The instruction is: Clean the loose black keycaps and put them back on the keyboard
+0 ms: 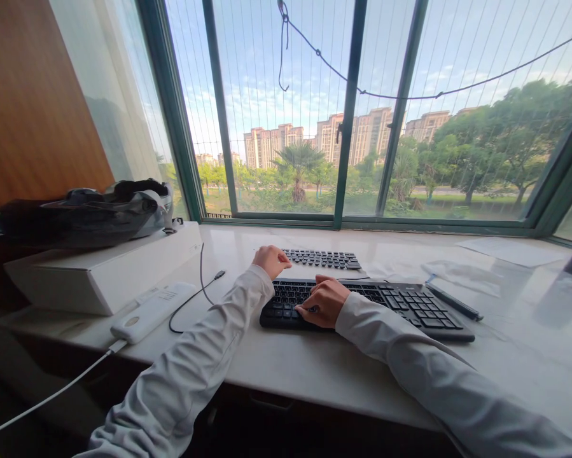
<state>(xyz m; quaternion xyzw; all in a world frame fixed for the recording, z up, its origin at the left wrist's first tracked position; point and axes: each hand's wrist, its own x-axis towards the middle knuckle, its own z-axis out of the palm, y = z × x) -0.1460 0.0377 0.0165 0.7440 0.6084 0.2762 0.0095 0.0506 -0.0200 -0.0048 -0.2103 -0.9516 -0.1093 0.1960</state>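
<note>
A large black keyboard (400,304) lies on the white sill-top desk (286,362) in front of me. My right hand (324,300) rests on its left part, fingers curled down and pinched together over the keys; whatever they hold is hidden. A smaller black keyboard (324,258) lies just behind it. My left hand (275,259) is curled into a loose fist at that keyboard's left end, thumb tip close to its edge, with nothing visible in it. Both arms wear white sleeves.
A white box (99,273) with a dark bag (85,216) on top stands at the left. Beside it lie a white power strip (152,310) and a thin black cable (202,286). A black pen (452,300) and papers (509,249) lie at the right, below the window.
</note>
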